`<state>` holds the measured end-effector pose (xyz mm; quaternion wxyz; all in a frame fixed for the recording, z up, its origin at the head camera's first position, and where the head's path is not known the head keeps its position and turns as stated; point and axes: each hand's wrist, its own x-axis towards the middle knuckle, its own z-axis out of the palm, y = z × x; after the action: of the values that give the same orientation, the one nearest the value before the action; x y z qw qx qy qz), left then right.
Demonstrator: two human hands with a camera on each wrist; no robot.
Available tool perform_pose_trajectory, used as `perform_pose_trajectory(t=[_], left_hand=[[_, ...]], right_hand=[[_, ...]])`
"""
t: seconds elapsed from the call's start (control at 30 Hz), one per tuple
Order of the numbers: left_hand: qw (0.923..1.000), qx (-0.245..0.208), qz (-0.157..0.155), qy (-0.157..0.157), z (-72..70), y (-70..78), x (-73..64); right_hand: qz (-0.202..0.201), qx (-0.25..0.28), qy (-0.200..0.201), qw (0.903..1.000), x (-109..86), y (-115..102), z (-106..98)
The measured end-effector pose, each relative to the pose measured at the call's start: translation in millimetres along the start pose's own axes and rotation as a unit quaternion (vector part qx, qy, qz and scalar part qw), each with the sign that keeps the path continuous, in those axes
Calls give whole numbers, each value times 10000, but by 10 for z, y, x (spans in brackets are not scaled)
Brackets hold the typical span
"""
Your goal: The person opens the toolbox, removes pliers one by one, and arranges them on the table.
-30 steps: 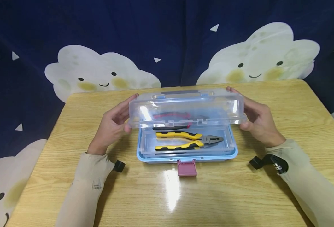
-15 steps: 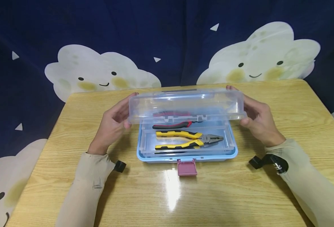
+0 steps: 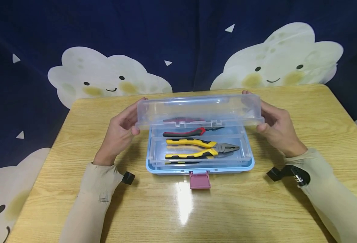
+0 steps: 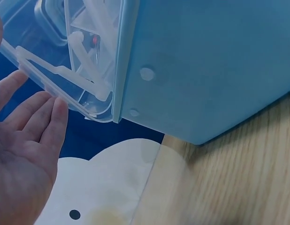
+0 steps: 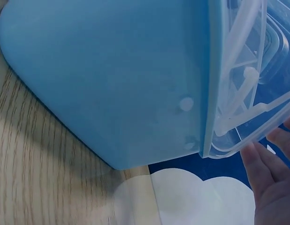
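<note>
"What lies farthest beyond your fingers?"

"One navy cloth curtain (image 3: 193,44), softly creased, printed with two broad cream clouds (image 3: 88,69) and parts of others at the edges. Nearer, under my forearms, spreads one wooden table (image 3: 148,216), streaky-grained and glossy."

"And between your hands?"

"One long box base (image 3: 166,171), smooth pale-blue plastic with rounded corners. Above its back half, tilted up, is one clear lid (image 3: 193,108), a thin shell of see-through plastic."

"How do your fingers stand?"

"Nearly straight on both sides, lightly bent at most. My left hand (image 3: 119,133) lies along one end of the lid, my right hand (image 3: 278,131) along the other, fingertips touching it, a thumb by each near corner."

"What's inside?"

"Lower and nearer me than my fingertips, one clear, thin-walled tray (image 3: 230,160). In it lies one pair of yellow-and-black pliers (image 3: 217,148), two scalloped handles, grey metal nose towards my right-hand side. Beyond, partly behind the lid, is one pair of red-and-black pliers (image 3: 193,132), two curved handles; I cannot tell which compartment it lies in."

"Anything smaller?"

"One squarish plum latch (image 3: 200,181), hanging from the front rim, midway between my hands. Then four round bumps (image 4: 147,73), two on each end wall of the base, below my fingertips."
</note>
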<state>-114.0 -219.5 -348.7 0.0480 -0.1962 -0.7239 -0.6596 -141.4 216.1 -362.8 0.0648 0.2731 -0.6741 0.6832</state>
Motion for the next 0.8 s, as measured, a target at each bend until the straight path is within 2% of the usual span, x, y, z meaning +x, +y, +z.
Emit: perform_pose_trajectory(t=[0.53,0.7,0.8], left_hand=[[9996,239,48,156,39,68,21],[9994,276,99,206,51,71,33],[9992,307,23,250,58,72,32]], right_hand=[[-145,-786,333,9962,6,-81,34],[-88,-1101,348,9933,21,-100,31],[-14,-1217,349,9920,35,-79,19]])
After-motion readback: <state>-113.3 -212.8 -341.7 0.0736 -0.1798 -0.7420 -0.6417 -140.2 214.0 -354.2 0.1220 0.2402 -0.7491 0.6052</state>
